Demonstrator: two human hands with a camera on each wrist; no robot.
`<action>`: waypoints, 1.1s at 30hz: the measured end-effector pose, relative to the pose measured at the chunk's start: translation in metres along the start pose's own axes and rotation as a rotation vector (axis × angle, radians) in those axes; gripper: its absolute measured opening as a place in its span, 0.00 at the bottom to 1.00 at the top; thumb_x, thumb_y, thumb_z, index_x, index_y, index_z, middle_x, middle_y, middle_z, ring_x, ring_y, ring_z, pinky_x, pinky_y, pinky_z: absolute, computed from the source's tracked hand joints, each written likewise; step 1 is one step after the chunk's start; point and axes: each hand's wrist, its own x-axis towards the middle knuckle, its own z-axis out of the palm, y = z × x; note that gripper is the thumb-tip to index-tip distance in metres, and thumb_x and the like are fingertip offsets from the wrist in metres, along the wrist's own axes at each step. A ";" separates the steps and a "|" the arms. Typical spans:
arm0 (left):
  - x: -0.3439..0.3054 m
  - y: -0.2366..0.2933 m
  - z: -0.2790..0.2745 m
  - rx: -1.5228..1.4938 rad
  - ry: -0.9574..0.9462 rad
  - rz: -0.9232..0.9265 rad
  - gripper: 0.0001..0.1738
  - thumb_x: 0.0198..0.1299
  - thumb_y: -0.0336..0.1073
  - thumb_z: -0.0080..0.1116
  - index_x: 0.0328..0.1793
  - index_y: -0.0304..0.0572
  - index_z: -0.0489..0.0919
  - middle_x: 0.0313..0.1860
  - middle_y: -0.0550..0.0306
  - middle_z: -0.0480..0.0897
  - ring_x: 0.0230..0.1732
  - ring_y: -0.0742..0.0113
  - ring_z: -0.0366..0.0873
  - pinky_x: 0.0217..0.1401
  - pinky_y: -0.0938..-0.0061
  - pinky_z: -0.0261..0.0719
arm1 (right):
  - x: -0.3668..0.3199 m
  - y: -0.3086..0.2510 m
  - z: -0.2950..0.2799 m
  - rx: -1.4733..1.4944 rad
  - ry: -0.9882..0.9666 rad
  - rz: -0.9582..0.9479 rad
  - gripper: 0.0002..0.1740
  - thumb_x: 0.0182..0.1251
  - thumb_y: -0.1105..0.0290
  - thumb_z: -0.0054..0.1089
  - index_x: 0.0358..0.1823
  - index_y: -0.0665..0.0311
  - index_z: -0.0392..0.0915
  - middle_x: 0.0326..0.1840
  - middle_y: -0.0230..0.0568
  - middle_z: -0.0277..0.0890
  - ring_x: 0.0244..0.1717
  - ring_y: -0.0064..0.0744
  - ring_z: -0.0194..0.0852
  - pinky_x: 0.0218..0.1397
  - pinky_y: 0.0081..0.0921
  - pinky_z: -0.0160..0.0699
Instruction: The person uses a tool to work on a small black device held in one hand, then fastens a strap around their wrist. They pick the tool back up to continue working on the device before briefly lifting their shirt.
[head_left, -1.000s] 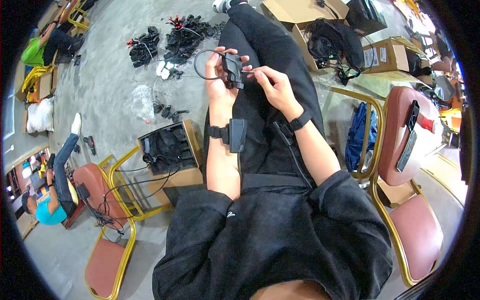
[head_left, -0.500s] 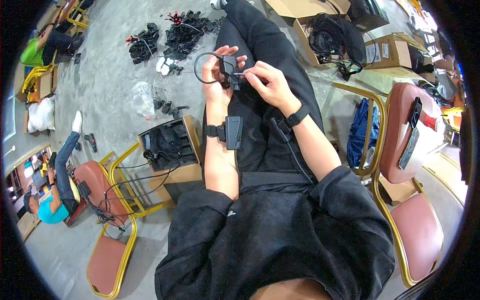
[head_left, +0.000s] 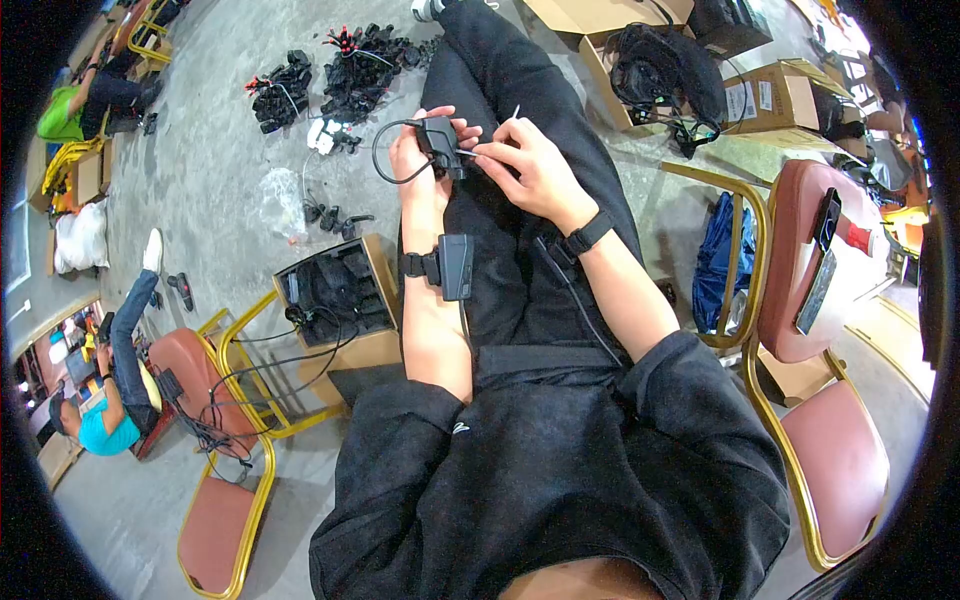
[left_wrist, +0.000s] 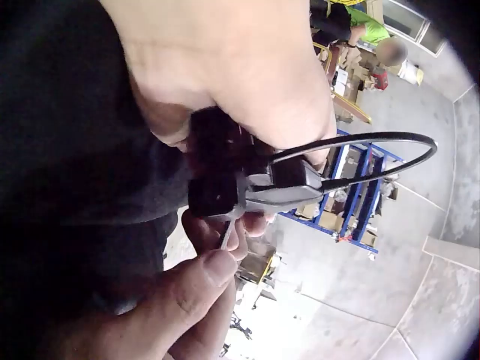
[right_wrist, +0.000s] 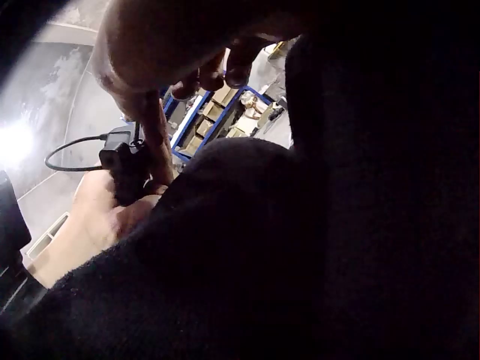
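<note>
1. Wears a black sweatshirt (head_left: 560, 470), with both forearms bare, and a wrist camera (head_left: 455, 266) strapped on the left wrist.
2. Grips a small black device (head_left: 437, 137) in the left hand (head_left: 412, 170), fingers and thumb curled round its body. Holds it up over the lap, just above the black trousers (head_left: 520, 85).
3. Shows a thin black cable (head_left: 383, 165) looping out of the device to the left of that hand and curving back in.
4. Pinches a thin white strip (head_left: 516, 111) in the right hand (head_left: 530, 172), thumb and forefinger closed tight, the other fingers curled. Sets those fingertips right against the device. Meets the device's underside with the strip's lower end, as seen from the left wrist; pokes the upper end out above the knuckles.
5. Sits over a grey concrete floor (head_left: 220, 190), with an open box (head_left: 372, 350) of black gear just beside the left leg.
6. Has gold-framed chairs with red seats on both sides, one at the right (head_left: 835, 460) and one at the left (head_left: 215, 520).
7. Faces piles of black parts (head_left: 360, 65) on the floor beyond the knees, and cardboard boxes (head_left: 775, 100) farther off to the right.
</note>
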 end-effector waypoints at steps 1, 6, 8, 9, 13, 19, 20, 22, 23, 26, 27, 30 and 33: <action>0.000 0.001 0.001 -0.001 0.002 0.000 0.24 0.69 0.47 0.40 0.48 0.30 0.77 0.35 0.45 0.82 0.37 0.49 0.83 0.42 0.64 0.84 | 0.001 -0.002 -0.001 -0.046 0.015 -0.072 0.08 0.60 0.71 0.64 0.40 0.64 0.82 0.35 0.40 0.70 0.38 0.40 0.70 0.42 0.31 0.72; 0.001 0.005 0.004 -0.048 0.088 -0.039 0.19 0.65 0.46 0.57 0.37 0.33 0.79 0.29 0.46 0.82 0.30 0.52 0.84 0.35 0.64 0.83 | 0.002 -0.001 0.002 -0.068 0.015 -0.095 0.08 0.60 0.72 0.64 0.41 0.63 0.81 0.36 0.41 0.70 0.38 0.41 0.71 0.43 0.32 0.73; 0.002 0.003 0.002 -0.068 0.080 -0.036 0.19 0.64 0.46 0.58 0.36 0.34 0.79 0.28 0.47 0.82 0.29 0.53 0.83 0.35 0.65 0.83 | 0.000 0.002 0.006 -0.074 0.014 -0.091 0.08 0.61 0.73 0.63 0.41 0.64 0.81 0.35 0.42 0.71 0.37 0.42 0.72 0.42 0.32 0.73; 0.002 0.003 0.002 -0.088 0.073 -0.034 0.18 0.64 0.46 0.59 0.35 0.35 0.80 0.27 0.48 0.82 0.29 0.54 0.83 0.34 0.66 0.83 | -0.002 0.004 0.009 -0.020 -0.013 -0.011 0.06 0.62 0.71 0.62 0.40 0.63 0.81 0.34 0.43 0.73 0.36 0.44 0.74 0.40 0.33 0.75; 0.001 0.003 -0.002 -0.112 0.024 -0.045 0.18 0.64 0.47 0.59 0.34 0.36 0.80 0.27 0.49 0.83 0.28 0.57 0.82 0.33 0.67 0.82 | -0.005 0.005 0.017 0.221 0.005 0.212 0.06 0.65 0.69 0.59 0.38 0.62 0.80 0.32 0.45 0.77 0.34 0.48 0.79 0.35 0.34 0.77; 0.004 -0.003 -0.001 -0.182 0.024 0.037 0.15 0.65 0.43 0.59 0.36 0.36 0.80 0.29 0.50 0.83 0.28 0.59 0.82 0.32 0.71 0.80 | -0.003 0.000 0.008 0.071 0.020 0.099 0.06 0.64 0.72 0.58 0.39 0.65 0.81 0.30 0.45 0.75 0.33 0.43 0.78 0.37 0.34 0.76; 0.003 -0.003 0.001 -0.203 0.038 0.046 0.15 0.65 0.43 0.59 0.36 0.36 0.80 0.29 0.51 0.83 0.28 0.60 0.82 0.32 0.71 0.80 | -0.002 0.001 0.008 0.071 0.020 0.098 0.06 0.64 0.72 0.58 0.39 0.65 0.81 0.30 0.45 0.75 0.33 0.43 0.78 0.37 0.34 0.76; 0.002 -0.002 0.002 -0.225 0.052 0.056 0.14 0.65 0.42 0.59 0.36 0.36 0.81 0.29 0.51 0.83 0.28 0.61 0.82 0.31 0.72 0.80 | -0.001 0.004 0.008 -0.060 0.009 0.014 0.06 0.61 0.74 0.61 0.39 0.65 0.81 0.32 0.44 0.73 0.35 0.42 0.76 0.39 0.32 0.75; 0.003 -0.001 0.002 -0.184 0.077 0.044 0.15 0.65 0.42 0.59 0.35 0.36 0.81 0.28 0.51 0.83 0.28 0.62 0.81 0.31 0.72 0.80 | -0.001 0.004 0.008 -0.060 0.009 0.014 0.06 0.61 0.74 0.61 0.39 0.65 0.81 0.32 0.44 0.73 0.35 0.42 0.76 0.39 0.32 0.75; 0.003 -0.001 0.001 -0.128 0.111 0.043 0.15 0.64 0.43 0.60 0.34 0.36 0.81 0.28 0.52 0.82 0.26 0.63 0.81 0.30 0.73 0.79 | 0.003 0.000 0.006 -0.095 0.051 -0.098 0.07 0.59 0.75 0.63 0.39 0.65 0.81 0.34 0.43 0.72 0.36 0.42 0.74 0.41 0.32 0.75; 0.003 -0.001 0.000 -0.115 0.119 0.053 0.16 0.64 0.43 0.60 0.33 0.35 0.81 0.27 0.52 0.82 0.26 0.64 0.81 0.30 0.74 0.79 | 0.004 0.000 0.005 -0.115 0.047 -0.107 0.07 0.59 0.75 0.63 0.40 0.66 0.81 0.34 0.43 0.72 0.36 0.42 0.74 0.41 0.32 0.75; 0.003 -0.002 0.000 -0.099 0.123 0.081 0.16 0.64 0.43 0.60 0.32 0.36 0.80 0.26 0.53 0.81 0.24 0.65 0.80 0.29 0.74 0.79 | 0.001 0.000 0.007 -0.080 0.018 -0.056 0.07 0.61 0.75 0.62 0.40 0.66 0.80 0.35 0.44 0.73 0.37 0.43 0.76 0.41 0.32 0.75; 0.002 -0.003 0.001 -0.111 0.116 0.131 0.16 0.64 0.42 0.61 0.31 0.36 0.80 0.25 0.53 0.81 0.23 0.64 0.80 0.28 0.74 0.78 | -0.003 0.004 0.013 0.083 -0.012 0.086 0.07 0.63 0.71 0.60 0.40 0.65 0.80 0.35 0.46 0.78 0.38 0.45 0.79 0.41 0.33 0.77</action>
